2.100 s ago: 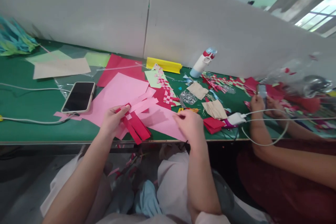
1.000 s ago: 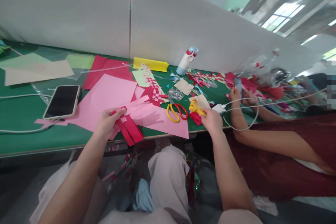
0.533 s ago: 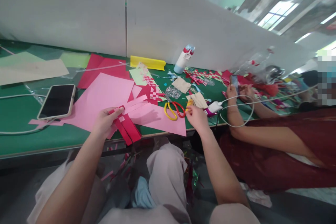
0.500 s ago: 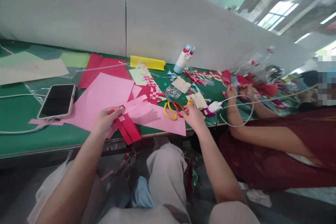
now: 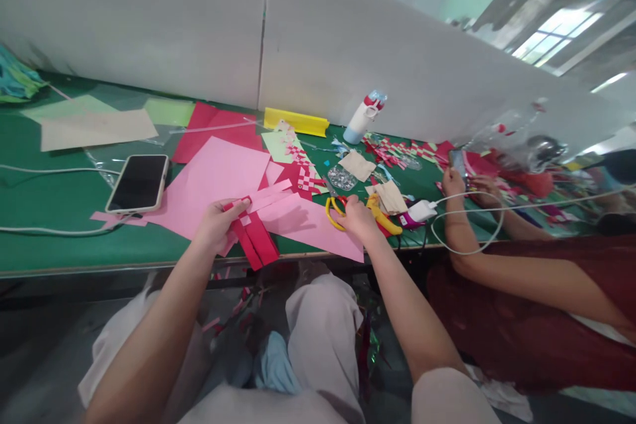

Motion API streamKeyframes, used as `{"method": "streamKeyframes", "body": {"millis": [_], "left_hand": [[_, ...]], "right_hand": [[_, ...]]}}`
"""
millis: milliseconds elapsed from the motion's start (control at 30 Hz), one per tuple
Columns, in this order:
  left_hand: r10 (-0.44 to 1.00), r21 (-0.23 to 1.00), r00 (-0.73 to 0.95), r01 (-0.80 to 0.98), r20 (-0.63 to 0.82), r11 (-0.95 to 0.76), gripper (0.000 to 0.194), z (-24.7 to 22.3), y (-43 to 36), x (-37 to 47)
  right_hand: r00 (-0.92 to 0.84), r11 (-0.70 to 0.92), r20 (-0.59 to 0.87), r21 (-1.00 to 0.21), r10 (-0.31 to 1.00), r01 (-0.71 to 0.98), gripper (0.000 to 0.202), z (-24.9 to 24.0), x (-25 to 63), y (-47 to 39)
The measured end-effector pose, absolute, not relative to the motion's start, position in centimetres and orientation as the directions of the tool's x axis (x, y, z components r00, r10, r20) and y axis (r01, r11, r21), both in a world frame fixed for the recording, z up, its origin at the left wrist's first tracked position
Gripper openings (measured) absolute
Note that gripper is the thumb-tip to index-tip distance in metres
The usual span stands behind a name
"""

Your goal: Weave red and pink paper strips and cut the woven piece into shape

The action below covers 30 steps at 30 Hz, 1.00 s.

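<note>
My left hand (image 5: pixel 218 224) is closed on a piece of woven paper strips (image 5: pixel 256 238), with red strips pointing down toward the table's front edge and pink ones to the right. Thumb and fingers pinch it near the crossing. My right hand (image 5: pixel 356 217) has its fingers closed around the handles of a pair of scissors (image 5: pixel 334 212), one loop yellow and one red. The red loop is mostly covered by the fingers. Beneath both hands lie large pink paper sheets (image 5: pixel 218 165).
A phone (image 5: pixel 139 183) with a cable lies left. Beyond are a red sheet (image 5: pixel 218 129), a yellow holder (image 5: pixel 295 122), a bottle (image 5: pixel 365 117) and a bag of beads (image 5: pixel 342 177). A yellow-handled tool (image 5: pixel 383 215) lies right, near a co-worker's arm (image 5: pixel 497 265) and a looped cable.
My right hand has moved in over the scissors and closed on their handles. My left hand keeps its hold on the woven strips. The camera has turned slightly left.
</note>
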<state>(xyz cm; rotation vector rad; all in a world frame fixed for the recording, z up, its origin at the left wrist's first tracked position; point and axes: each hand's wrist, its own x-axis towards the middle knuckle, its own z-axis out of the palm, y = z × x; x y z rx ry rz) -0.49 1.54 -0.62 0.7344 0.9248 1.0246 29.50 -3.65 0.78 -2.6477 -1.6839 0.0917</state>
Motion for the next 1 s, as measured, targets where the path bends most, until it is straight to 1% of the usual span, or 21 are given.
{"method": "streamKeyframes", "body": {"millis": [133,333,400,433,533,667,767,867,933,1000], "left_hand": [[0.944,0.862,0.208,-0.392,-0.257,0.321,0.033,-0.8,1.7,-0.7],[0.954,0.854,0.175,-0.428,-0.244,0.297,0.032,-0.4,1.7,-0.9],[0.955,0.846,0.162,-0.443,-0.248,0.295,0.032,-0.2,1.6,-1.0],[0.957,0.846,0.149,-0.448,-0.25,0.291,0.033,-0.1,1.6,-1.0],[0.961,0.851,0.107,-0.446,-0.257,0.277,0.033,0.1,1.6,-1.1],[0.959,0.858,0.082,-0.43,-0.271,0.279,0.033,0.0,1.9,-1.2],[0.959,0.849,0.066,-0.452,-0.275,0.274,0.035,-0.1,2.1,-1.3],[0.959,0.83,0.049,-0.49,-0.28,0.267,0.037,-0.4,2.4,-1.6],[0.96,0.821,0.019,-0.514,-0.278,0.248,0.036,-0.5,2.6,-1.9],[0.96,0.821,-0.024,-0.524,-0.279,0.225,0.036,-0.4,2.9,-2.2]], "right_hand": [[0.441,-0.441,-0.024,-0.074,0.897,0.894,0.057,1.3,29.4,-3.6],[0.463,-0.454,-0.005,-0.21,0.886,0.866,0.069,1.5,31.2,-4.5],[0.477,-0.453,-0.001,-0.313,0.879,0.835,0.07,1.3,31.7,-5.0],[0.489,-0.448,0.007,-0.391,0.872,0.804,0.071,1.1,31.9,-5.3],[0.533,-0.399,0.046,-0.608,0.845,0.686,0.073,0.8,32.2,-6.1],[0.571,-0.342,0.028,-0.776,0.821,0.53,0.071,1.1,31.6,-6.9],[0.533,-0.232,-0.014,-0.909,0.846,0.346,0.066,1.9,30.3,-7.3],[0.409,-0.133,-0.058,-0.979,0.911,0.156,0.06,2.8,28.2,-7.4],[0.31,-0.083,-0.066,-0.996,0.948,0.042,0.055,3.4,26.6,-7.1],[0.212,-0.05,-0.064,-0.996,0.975,-0.071,0.054,3.9,25.0,-6.6]]}}
